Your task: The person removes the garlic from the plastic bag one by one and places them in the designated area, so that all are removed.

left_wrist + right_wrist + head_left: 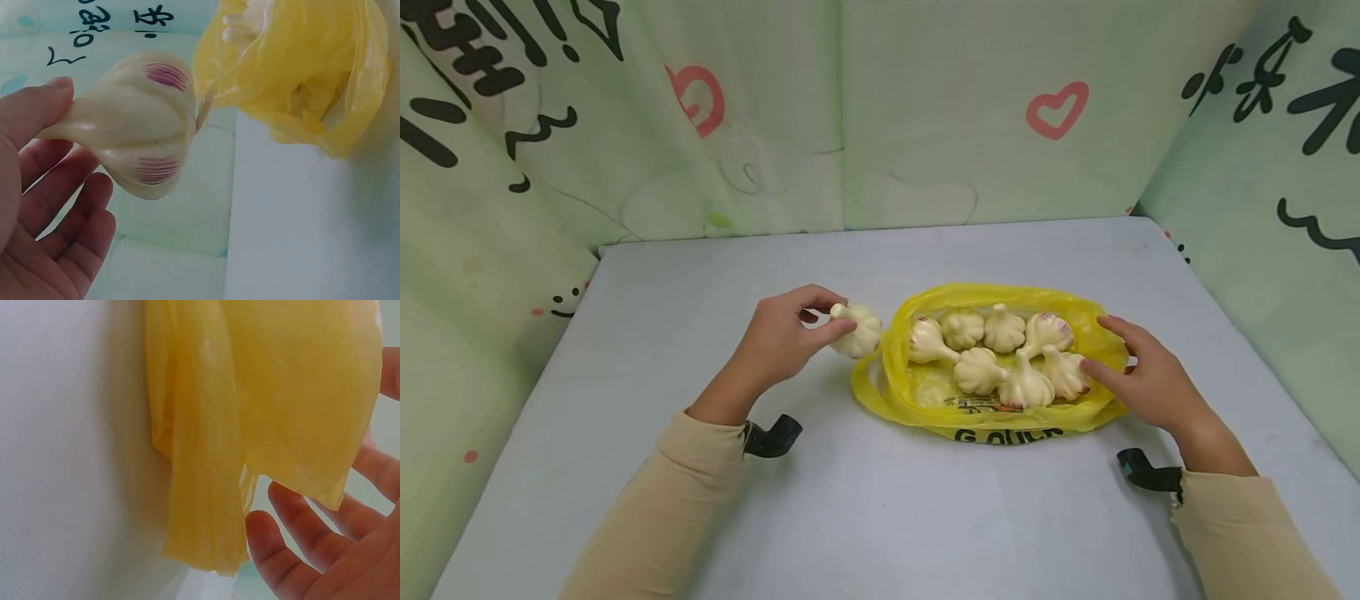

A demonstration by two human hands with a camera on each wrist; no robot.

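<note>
By its stem end, my left hand (787, 333) pinches a garlic bulb (859, 332) between thumb and fingers, just off the left end of a yellow plastic bag (891, 400). Purple streaks and a tuft of roots show on this garlic bulb (140, 125) in the left wrist view. Several more garlic bulbs (1003, 329) lie inside the wide-mouthed bag. At the bag's right end, my right hand (1150, 375) touches the rim, thumb and forefinger spread apart. The right wrist view has loosely bent fingers (300, 525) against the yellow plastic (294, 394); some fingertips are hidden.
The bag stands on a white table (925, 517), right of its middle. A pale green curtain (925, 108) with black lettering and red hearts hangs behind the table and along both sides. Black wrist mounts (772, 437) stick out below the beige sleeves (655, 508).
</note>
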